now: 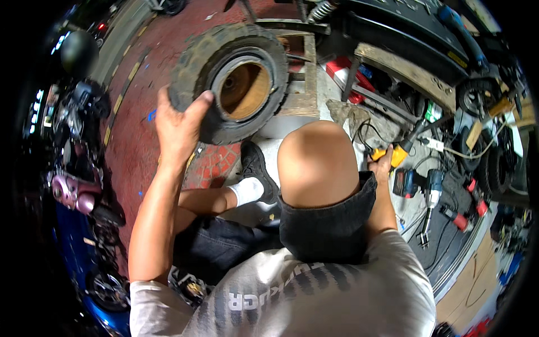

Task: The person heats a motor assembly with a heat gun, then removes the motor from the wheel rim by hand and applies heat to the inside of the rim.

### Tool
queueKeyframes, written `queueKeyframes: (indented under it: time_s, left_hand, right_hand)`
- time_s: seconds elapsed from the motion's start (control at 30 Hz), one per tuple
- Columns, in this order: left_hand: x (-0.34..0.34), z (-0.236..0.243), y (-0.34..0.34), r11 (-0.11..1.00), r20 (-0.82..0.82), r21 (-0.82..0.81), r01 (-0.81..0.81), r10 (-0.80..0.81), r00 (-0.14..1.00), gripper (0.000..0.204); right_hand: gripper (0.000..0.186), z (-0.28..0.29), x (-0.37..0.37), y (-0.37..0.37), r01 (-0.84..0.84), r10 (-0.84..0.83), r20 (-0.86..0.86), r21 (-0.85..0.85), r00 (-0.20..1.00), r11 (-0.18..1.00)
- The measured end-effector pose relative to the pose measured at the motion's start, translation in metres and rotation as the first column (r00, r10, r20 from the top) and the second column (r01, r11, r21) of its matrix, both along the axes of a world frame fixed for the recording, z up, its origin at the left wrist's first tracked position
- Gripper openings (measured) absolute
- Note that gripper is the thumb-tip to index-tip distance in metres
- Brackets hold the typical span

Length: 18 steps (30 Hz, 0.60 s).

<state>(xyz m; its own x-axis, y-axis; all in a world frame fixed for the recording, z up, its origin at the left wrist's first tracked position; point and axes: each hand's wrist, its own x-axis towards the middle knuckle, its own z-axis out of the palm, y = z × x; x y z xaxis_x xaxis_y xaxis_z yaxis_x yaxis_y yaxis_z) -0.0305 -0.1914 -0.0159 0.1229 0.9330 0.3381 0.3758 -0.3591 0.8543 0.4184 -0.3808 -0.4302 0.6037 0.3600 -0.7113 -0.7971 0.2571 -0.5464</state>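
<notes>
A thick, knobbly black tyre (191, 62) stands tilted in front of me, mounted on a rim with a rusty brown inside (254, 92). My left hand (178, 121) grips its near left edge, thumb on the sidewall and the other fingers round the tread. Low beside my raised knee, my right hand (383, 163) is closed on a yellow and black power tool (400, 155). Part of that hand is hidden behind the leg, and the tool's far end points up and right.
Right of me lie a cordless impact wrench (433, 188) and red-and-black tools (456, 218) among cables. A wooden-topped bench (404, 73) stands beyond, near a red box (343, 76). A wooden frame (300, 95) is behind the tyre. Parked motorbikes (73, 188) line the left.
</notes>
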Motion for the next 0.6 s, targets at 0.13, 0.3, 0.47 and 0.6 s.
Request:
queueKeyframes:
  time_s: [0.13,0.3,0.47,0.6]
  left_hand:
    - [-0.007,0.012,-0.026,0.993,-0.01,-0.021,-0.117,0.117,0.993,0.054]
    - [-0.014,0.0,0.003,0.998,-0.012,-0.009,-0.057,0.057,0.998,0.063]
    - [-0.021,0.002,0.016,0.989,-0.112,0.004,-0.149,0.148,0.983,0.075]
    - [-0.02,0.011,0.02,0.983,-0.132,-0.002,-0.183,0.181,0.975,0.075]
  right_hand:
    - [0.042,0.084,-0.075,-0.027,-0.188,0.237,0.241,-0.211,0.941,0.959]
    - [0.038,0.154,-0.073,-0.039,-0.01,0.17,0.8,-0.2,0.576,0.98]
    - [0.037,0.343,-0.072,-0.033,-0.142,0.098,0.963,-0.063,0.252,0.988]
    - [0.048,0.459,-0.071,-0.019,-0.477,0.17,0.972,-0.073,0.163,0.876]
